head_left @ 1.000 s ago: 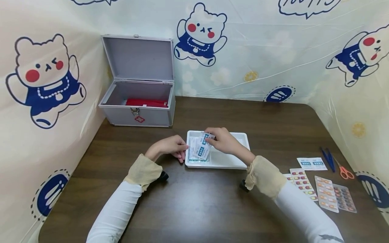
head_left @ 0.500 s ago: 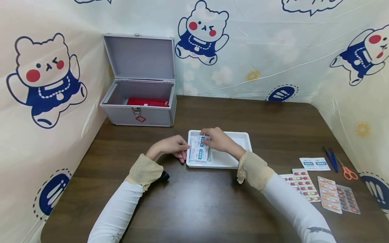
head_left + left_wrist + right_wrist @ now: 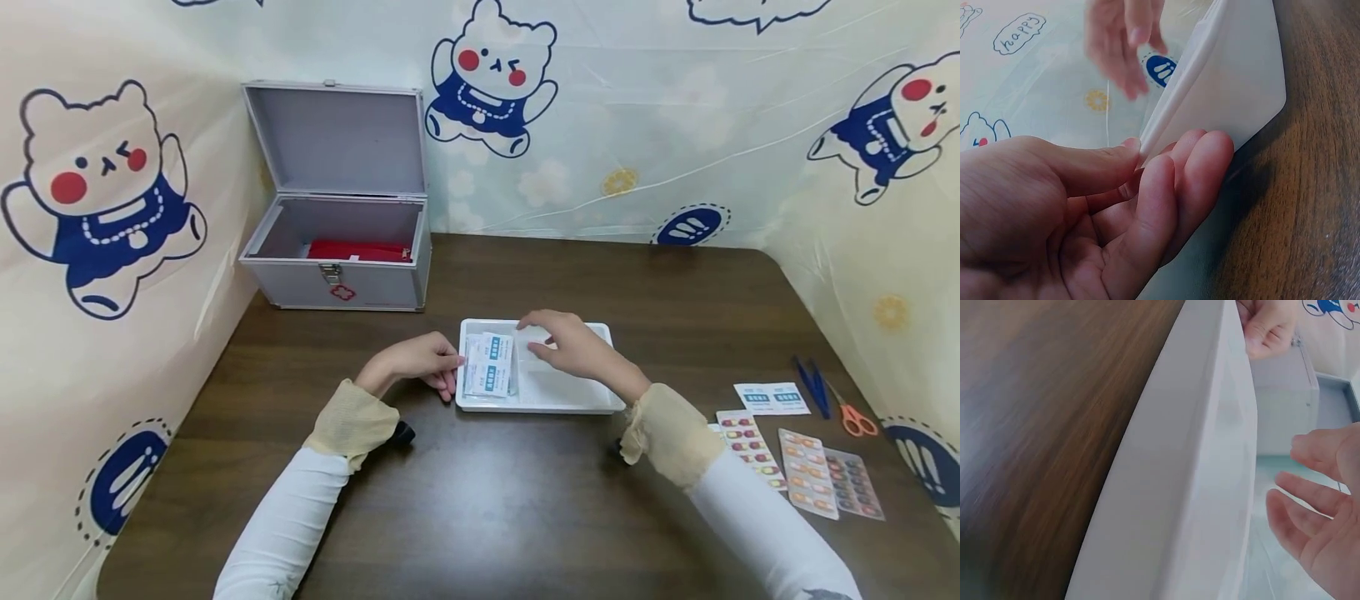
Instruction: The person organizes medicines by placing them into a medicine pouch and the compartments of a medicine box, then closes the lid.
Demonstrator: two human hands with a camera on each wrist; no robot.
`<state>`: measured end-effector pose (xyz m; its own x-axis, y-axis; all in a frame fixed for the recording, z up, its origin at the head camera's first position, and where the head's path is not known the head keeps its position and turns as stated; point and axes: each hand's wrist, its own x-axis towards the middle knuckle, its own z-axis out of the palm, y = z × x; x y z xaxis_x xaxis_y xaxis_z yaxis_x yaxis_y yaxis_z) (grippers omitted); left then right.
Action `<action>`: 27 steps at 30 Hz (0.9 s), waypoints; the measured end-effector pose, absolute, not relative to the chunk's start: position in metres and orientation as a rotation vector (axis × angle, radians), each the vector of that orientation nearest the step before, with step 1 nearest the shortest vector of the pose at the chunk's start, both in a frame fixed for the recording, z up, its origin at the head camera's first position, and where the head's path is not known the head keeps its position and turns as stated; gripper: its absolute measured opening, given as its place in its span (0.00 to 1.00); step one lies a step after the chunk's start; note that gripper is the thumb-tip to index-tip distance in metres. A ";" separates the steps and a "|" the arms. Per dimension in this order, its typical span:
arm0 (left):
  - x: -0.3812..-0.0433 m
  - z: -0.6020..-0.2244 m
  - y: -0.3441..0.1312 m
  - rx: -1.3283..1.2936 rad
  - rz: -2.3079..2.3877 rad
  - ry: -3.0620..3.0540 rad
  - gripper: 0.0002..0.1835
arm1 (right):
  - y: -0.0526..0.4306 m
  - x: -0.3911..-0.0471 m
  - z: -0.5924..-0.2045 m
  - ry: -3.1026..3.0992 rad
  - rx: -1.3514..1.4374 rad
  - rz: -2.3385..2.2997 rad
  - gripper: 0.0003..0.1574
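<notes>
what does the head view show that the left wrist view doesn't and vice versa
Only the head view shows the metal case, the blister packs and the orange scissors. Only the left wrist view shows the word "happy" legible on the backdrop. Both show the white tray, the left hand pinching its rim, and the right hand.

The tray (image 3: pixel 555 389) stands on the table (image 3: pixel 480 508), sachets (image 3: pixel 491 367) in its left end. At the tray's left rim is the left hand (image 3: pixel 418 358); over its right half, the right hand (image 3: pixel 579 346). Behind and left of the tray stands the first-aid case (image 3: pixel 375 286), a pouch (image 3: pixel 360 250) inside. Well right of the tray lie a twin sachet (image 3: pixel 771 398), blister packs (image 3: pixel 806 472), tweezers (image 3: pixel 812 387) and scissors (image 3: pixel 857 422).
</notes>
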<state>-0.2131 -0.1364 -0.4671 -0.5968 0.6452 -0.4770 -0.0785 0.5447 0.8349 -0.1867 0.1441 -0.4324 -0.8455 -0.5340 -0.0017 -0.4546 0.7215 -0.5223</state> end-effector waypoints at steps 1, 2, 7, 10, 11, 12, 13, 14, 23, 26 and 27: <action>-0.213 -0.467 -0.136 0.466 1.106 1.958 0.19 | 0.153 -0.183 -0.431 2.783 -0.797 -0.768 0.20; -0.213 -0.467 -0.135 0.467 1.103 1.959 0.18 | 0.162 -0.179 -0.429 2.793 -0.796 -0.758 0.20; -0.213 -0.467 -0.134 0.477 1.089 1.976 0.18 | 0.212 -0.158 -0.426 2.848 -0.791 -0.742 0.19; -0.214 -0.468 -0.134 0.480 1.087 1.981 0.18 | 0.243 -0.145 -0.427 2.875 -0.730 -0.736 0.20; -0.214 -0.468 -0.134 0.492 1.088 1.981 0.18 | 0.252 -0.141 -0.427 2.883 -0.699 -0.735 0.20; -0.215 -0.469 -0.134 0.497 1.092 1.979 0.18 | 0.262 -0.136 -0.428 2.892 -0.669 -0.734 0.20; -0.215 -0.469 -0.135 0.497 1.097 1.979 0.18 | 0.270 -0.133 -0.429 2.900 -0.647 -0.729 0.20; -0.215 -0.469 -0.135 0.496 1.099 1.980 0.18 | 0.278 -0.130 -0.429 2.912 -0.626 -0.723 0.20; -0.214 -0.470 -0.136 0.513 1.099 1.955 0.18 | 0.347 -0.097 -0.423 2.989 -0.461 -0.686 0.22; -0.215 -0.469 -0.135 0.519 1.093 1.960 0.18 | 0.368 -0.090 -0.421 2.985 -0.384 -0.673 0.23; -0.215 -0.469 -0.135 0.521 1.092 1.961 0.18 | 0.375 -0.089 -0.421 2.986 -0.358 -0.669 0.23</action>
